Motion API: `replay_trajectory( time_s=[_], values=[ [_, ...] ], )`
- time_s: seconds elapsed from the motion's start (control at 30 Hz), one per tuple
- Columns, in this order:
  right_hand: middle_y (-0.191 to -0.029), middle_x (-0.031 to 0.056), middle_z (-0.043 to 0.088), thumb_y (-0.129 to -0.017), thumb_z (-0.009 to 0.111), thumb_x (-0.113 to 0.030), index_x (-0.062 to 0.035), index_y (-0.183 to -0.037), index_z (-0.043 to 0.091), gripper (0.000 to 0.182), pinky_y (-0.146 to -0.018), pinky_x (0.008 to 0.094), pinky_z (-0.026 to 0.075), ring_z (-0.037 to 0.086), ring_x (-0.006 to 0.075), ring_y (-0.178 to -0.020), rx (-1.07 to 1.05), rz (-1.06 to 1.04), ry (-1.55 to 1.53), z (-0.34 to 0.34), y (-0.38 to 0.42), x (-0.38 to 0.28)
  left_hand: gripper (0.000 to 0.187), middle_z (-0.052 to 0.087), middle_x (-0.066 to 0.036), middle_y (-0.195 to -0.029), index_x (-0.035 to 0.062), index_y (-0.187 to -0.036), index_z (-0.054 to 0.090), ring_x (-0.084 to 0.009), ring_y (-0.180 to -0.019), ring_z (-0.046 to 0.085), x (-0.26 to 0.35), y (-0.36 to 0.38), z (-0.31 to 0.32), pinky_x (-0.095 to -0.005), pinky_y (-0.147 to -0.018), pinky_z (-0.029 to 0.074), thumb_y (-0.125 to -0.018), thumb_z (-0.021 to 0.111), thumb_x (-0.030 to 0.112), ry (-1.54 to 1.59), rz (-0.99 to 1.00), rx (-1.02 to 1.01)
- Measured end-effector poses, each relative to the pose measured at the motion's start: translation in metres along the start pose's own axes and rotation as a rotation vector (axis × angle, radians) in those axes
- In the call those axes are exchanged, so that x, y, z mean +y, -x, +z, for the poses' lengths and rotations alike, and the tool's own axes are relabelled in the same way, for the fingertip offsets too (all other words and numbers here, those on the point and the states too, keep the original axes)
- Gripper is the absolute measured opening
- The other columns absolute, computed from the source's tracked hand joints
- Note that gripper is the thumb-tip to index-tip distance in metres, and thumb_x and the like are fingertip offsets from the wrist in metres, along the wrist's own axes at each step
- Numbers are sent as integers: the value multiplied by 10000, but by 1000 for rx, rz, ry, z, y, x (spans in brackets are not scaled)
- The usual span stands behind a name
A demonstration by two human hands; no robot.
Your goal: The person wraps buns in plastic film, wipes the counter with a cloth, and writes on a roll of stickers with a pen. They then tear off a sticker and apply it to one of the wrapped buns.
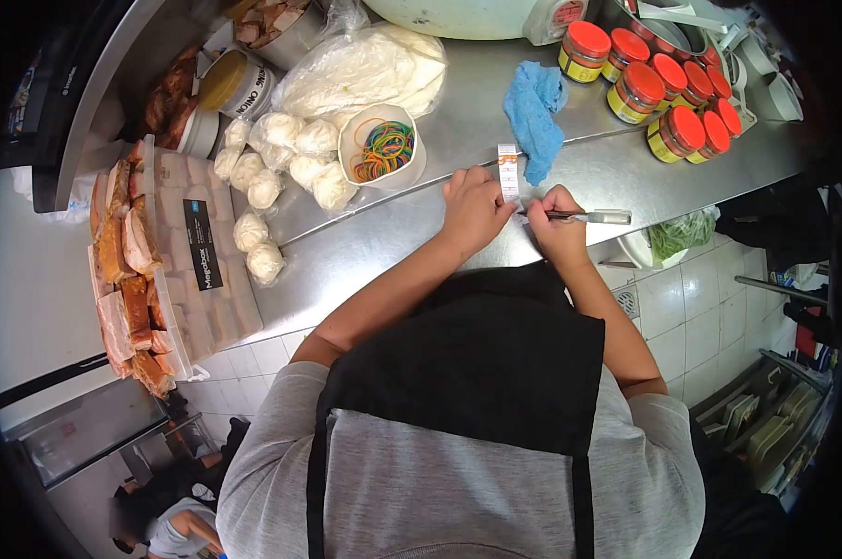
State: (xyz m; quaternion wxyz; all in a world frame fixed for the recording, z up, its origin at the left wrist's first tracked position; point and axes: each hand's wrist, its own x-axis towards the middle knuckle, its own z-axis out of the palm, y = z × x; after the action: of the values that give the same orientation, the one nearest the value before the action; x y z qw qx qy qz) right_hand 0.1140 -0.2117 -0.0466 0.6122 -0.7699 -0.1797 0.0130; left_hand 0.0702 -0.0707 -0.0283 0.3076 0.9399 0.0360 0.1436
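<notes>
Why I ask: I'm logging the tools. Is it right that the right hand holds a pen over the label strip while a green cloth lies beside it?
Not quite: the cloth is blue, not green, as the head view shows. The right hand does hold a pen at the label strip.

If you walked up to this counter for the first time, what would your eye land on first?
Probably the two hands at the middle of the steel counter: the left hand pins a white label strip while the right hand holds a pen to it. Next come the red-lidded jars clustered at the far right, and the tub of coloured rubber bands beside the white bagged lumps.
</notes>
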Motion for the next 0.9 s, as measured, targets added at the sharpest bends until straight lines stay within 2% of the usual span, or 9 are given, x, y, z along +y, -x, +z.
replay_trajectory(
  time_s=[0.43,0.53,0.63,0.67,0.8,0.9],
  values=[
    [-487,29,390,-686,586,-72,-51,-580,380,232,-425,269,327,350,94,-461,16,2,28,-1,-2,-4,132,458,-39,-829,106,-621,565,-236,-859,393,0,0,-1,-360,-716,263,-599,677,173,7,-4,-19],
    [-491,15,410,-708,564,-62,-50,-596,384,212,-427,255,335,373,84,-463,-11,-53,87,-4,-1,-1,129,459,-41,-837,106,-622,568,-237,-864,392,0,0,-1,-362,-719,264,-602,674,177,6,-16,-39],
    [-515,-4,442,-751,539,-52,-45,-648,400,174,-426,235,345,401,70,-465,34,239,-277,-7,-9,-8,130,458,-45,-854,106,-623,575,-239,-875,389,-1,0,-3,-366,-723,267,-604,672,189,-5,-29,-79],
    [-594,-11,492,-784,525,-49,-39,-740,437,99,-472,206,374,454,61,-525,-1,270,-403,-8,-11,-9,131,458,-46,-860,107,-624,578,-239,-879,388,-2,-1,-4,-367,-725,268,-604,673,196,-9,-30,-99],
    [-711,12,533,-766,559,-55,-42,-845,479,114,-581,200,403,492,72,-641,-51,37,-299,8,-19,-9,142,454,-46,-870,110,-622,588,-242,-895,382,-1,-1,-9,-369,-734,271,-599,678,216,9,-32,-174],
    [-690,19,530,-740,581,-60,-45,-842,476,147,-569,214,404,487,74,-625,-145,103,-100,7,-20,-24,145,442,-40,-868,112,-604,583,-245,-886,382,2,3,-11,-369,-742,279,-605,684,217,-20,-7,-182]
  ],
)
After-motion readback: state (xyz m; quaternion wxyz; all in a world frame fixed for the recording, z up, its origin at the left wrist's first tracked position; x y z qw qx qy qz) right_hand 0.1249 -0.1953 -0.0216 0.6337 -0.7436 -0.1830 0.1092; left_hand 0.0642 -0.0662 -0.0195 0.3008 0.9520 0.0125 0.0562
